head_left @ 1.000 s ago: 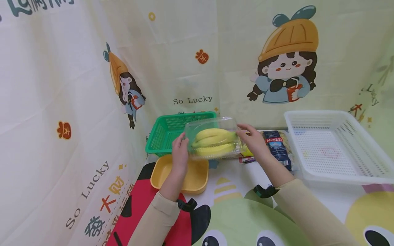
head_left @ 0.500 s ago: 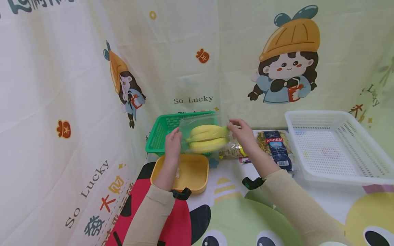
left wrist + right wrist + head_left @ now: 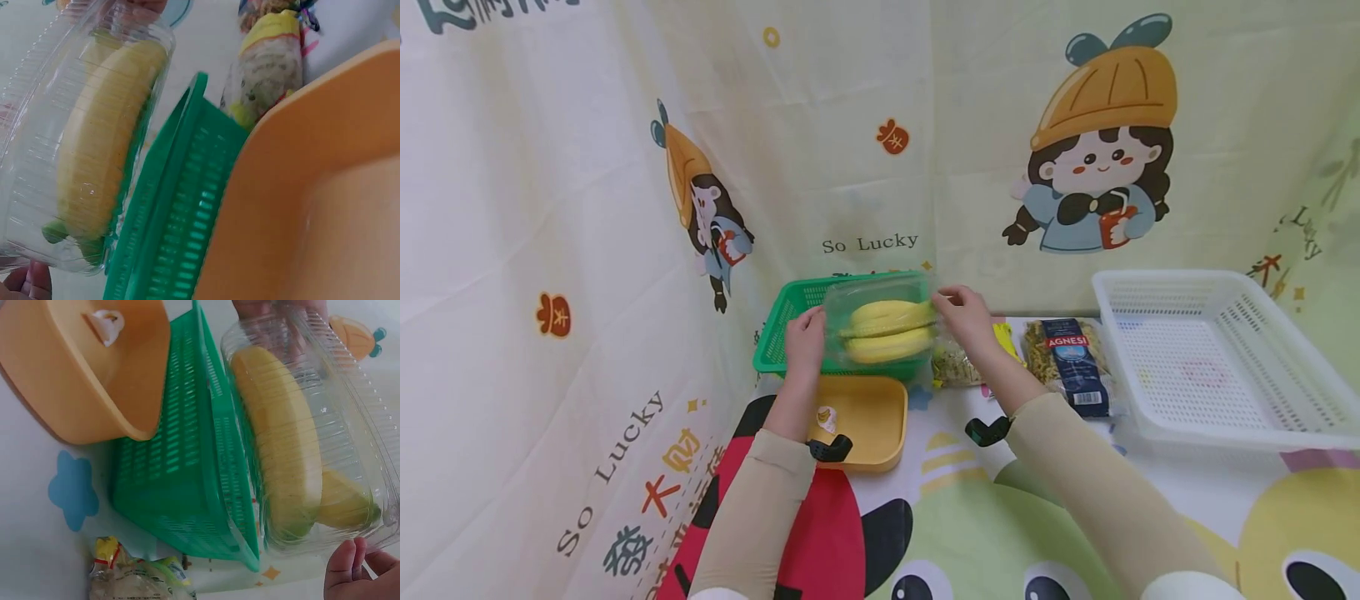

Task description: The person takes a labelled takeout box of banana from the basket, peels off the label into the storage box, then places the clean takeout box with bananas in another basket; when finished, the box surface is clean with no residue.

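A clear plastic clamshell box (image 3: 871, 292) with yellow bananas (image 3: 889, 332) inside is held up over the green basket (image 3: 771, 348). My left hand (image 3: 805, 340) grips the box's left end. At its right end my right hand (image 3: 967, 320) pinches the edge between thumb and fingers. Both wrist views show the closed box tilted, just above the basket's rim. In the right wrist view, the right-hand fingertips (image 3: 345, 557) touch the corner of the box. Most of the basket's inside is hidden behind the box.
An orange-yellow bin (image 3: 868, 425) with a small white scrap (image 3: 827, 418) in it stands in front of the basket. To the right lie a clear bag with yellow ends (image 3: 953, 367) and an AGNESI pasta bag (image 3: 1071, 367). A white basket (image 3: 1150, 425) stands beyond them.
Both hands have moved the banana box leftward and slightly up, so it is now over the green basket. The scrap in the bin and the bags have come into fuller view.
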`<state>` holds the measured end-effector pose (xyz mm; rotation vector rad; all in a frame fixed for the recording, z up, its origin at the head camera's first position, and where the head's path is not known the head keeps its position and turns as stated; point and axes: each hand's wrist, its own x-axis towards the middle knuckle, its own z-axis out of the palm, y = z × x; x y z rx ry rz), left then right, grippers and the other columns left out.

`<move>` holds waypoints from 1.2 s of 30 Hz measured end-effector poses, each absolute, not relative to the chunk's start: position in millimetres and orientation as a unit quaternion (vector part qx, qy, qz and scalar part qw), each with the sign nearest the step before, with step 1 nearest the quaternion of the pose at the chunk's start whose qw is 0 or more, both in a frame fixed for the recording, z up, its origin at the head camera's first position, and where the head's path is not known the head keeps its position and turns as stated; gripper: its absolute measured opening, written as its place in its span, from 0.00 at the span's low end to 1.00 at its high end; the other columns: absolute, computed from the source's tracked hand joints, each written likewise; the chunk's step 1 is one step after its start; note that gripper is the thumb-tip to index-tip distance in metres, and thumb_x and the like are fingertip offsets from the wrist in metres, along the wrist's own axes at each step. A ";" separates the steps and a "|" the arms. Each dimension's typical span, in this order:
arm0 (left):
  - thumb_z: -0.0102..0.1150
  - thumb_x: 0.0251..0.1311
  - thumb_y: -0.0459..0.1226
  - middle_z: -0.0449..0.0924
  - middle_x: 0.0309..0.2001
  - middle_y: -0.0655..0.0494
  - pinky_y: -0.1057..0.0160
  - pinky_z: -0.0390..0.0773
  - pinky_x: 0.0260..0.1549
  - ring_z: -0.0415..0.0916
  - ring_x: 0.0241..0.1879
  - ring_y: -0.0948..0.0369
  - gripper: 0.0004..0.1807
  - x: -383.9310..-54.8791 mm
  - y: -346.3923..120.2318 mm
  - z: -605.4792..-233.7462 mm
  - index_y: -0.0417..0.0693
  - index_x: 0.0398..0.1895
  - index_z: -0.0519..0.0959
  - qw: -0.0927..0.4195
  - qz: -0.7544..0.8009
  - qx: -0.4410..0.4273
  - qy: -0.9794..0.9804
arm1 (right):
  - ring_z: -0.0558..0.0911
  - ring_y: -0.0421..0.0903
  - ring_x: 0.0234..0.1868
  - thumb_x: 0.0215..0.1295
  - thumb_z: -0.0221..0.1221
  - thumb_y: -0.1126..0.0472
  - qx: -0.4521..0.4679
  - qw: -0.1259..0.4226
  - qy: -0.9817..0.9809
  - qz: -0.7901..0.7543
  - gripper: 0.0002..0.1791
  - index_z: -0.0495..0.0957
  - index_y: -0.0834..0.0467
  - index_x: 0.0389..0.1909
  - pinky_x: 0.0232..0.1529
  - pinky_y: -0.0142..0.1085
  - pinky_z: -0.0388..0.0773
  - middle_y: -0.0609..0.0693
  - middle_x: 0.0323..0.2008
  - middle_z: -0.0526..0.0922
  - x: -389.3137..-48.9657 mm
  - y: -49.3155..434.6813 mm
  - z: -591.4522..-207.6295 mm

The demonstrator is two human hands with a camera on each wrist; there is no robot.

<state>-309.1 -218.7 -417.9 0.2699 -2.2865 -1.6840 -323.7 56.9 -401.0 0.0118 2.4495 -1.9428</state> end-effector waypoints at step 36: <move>0.28 0.75 0.58 0.41 0.81 0.52 0.48 0.44 0.77 0.39 0.80 0.50 0.36 -367.9 -261.7 -420.8 0.55 0.80 0.49 -0.073 -0.496 0.171 -0.848 | 0.46 0.61 0.79 0.73 0.46 0.40 -0.017 0.274 0.671 -0.689 0.37 0.52 0.49 0.78 0.78 0.51 0.49 0.59 0.80 0.38 -361.1 19.6 -401.7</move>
